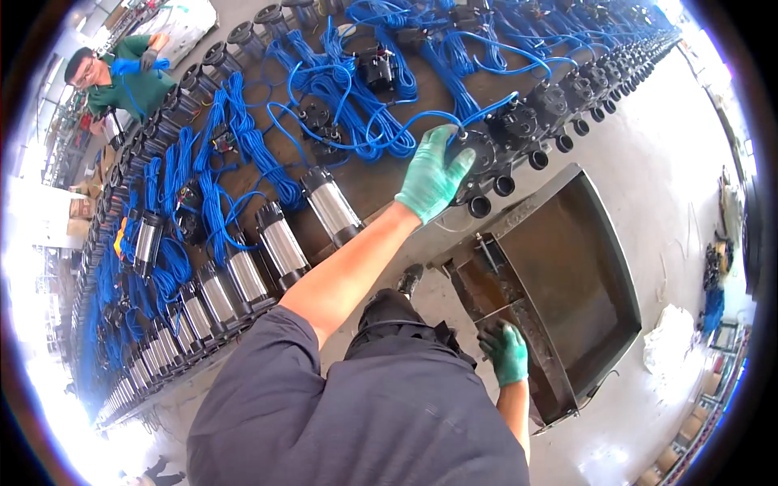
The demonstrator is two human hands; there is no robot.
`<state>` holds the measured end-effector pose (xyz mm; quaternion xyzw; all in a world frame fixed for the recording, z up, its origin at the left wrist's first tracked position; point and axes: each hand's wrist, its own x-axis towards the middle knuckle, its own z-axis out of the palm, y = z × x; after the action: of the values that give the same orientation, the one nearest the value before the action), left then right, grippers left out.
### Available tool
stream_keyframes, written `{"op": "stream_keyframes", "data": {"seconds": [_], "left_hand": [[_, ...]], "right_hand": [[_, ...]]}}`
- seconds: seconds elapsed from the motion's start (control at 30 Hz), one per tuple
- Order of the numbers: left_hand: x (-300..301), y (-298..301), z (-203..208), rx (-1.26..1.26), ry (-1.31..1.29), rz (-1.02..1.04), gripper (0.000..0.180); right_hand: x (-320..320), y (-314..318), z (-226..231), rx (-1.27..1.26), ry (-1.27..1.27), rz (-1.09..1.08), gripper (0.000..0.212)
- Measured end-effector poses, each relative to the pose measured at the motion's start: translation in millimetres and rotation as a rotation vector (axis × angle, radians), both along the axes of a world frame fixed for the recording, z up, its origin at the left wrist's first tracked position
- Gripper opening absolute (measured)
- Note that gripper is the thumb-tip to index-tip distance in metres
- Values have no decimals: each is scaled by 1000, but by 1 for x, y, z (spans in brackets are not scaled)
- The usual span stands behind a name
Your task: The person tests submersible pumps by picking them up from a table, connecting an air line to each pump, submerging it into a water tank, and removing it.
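My left hand [431, 176], in a green glove, reaches to the near edge of the workbench. Its fingers and thumb are spread beside a round black pump end [476, 154], close to a blue cable [489, 108]. I cannot tell whether the fingertips touch it. My right hand [506, 355], also gloved in green, is low over a metal bin cart [620, 267], by its dividing wall. Its fingers are curled against something dark that I cannot make out. A thin metal rod [487, 253] lies at the cart's far left corner.
Coiled blue cables [263, 154] and black pump ends cover the workbench [284, 93]. Silver pump cylinders [331, 204] stand along its near left edge. A co-worker in a green shirt [138, 93] holds a blue bundle at the far left. A white sack [669, 340] lies on the floor at right.
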<state>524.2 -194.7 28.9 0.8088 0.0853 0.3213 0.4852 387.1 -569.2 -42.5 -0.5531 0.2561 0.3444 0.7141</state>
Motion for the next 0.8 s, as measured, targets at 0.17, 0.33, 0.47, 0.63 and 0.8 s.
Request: {"op": "stream_keyframes", "data": {"seconds": [0.17, 0.33, 0.47, 0.63, 0.8], "left_hand": [[-18, 0, 17, 212, 25, 51, 42], [-79, 8, 16, 46, 156, 122, 43], [-161, 30, 44, -131, 167, 333, 39], [-254, 74, 81, -236, 72, 556, 34], [-301, 171, 100, -171, -34, 768, 32]], "right_hand": [[-33, -37, -8, 14, 9, -71, 44], [-36, -70, -25, 25, 11, -45, 45], [-15, -75, -33, 66, 11, 31, 41], [5, -72, -41, 92, -27, 134, 35], [1, -61, -33, 116, -21, 74, 33]]}}
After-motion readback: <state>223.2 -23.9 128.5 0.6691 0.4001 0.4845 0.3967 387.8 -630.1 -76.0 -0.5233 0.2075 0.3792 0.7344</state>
